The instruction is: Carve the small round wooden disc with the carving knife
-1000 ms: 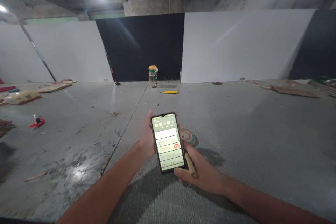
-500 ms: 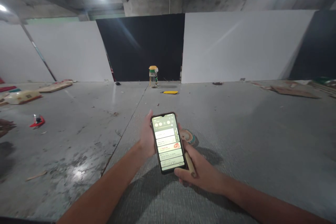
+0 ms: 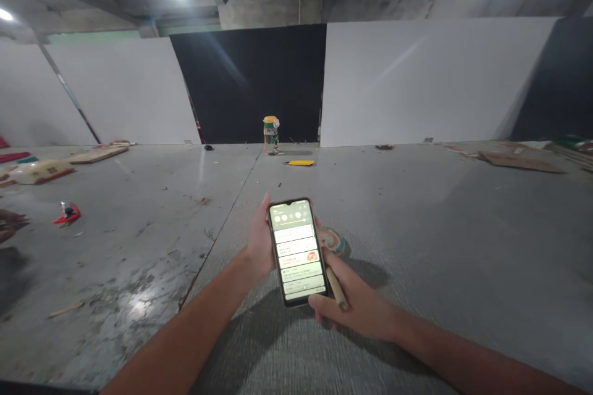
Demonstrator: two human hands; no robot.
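Observation:
A lit smartphone (image 3: 296,252) with a list on its screen is held upright in front of me over a grey concrete floor. My left hand (image 3: 257,245) wraps round its left edge from behind. My right hand (image 3: 356,303) supports the lower right corner, thumb by the bottom edge, and also grips a short tan wooden stick (image 3: 336,289) against the palm. Just behind the phone a round, ringed, coloured object (image 3: 334,239) lies on the floor.
A yellow-capped bottle (image 3: 270,134) and a yellow utility knife (image 3: 300,162) lie ahead near white wall panels (image 3: 417,80). A red tool (image 3: 67,213) and cardboard pieces (image 3: 41,170) sit left; more cardboard (image 3: 514,160) right. Someone's fingers (image 3: 9,222) show at the left edge.
The phone's screen content has shifted slightly. The fingers at the far left edge have moved a little. My hands hold almost still.

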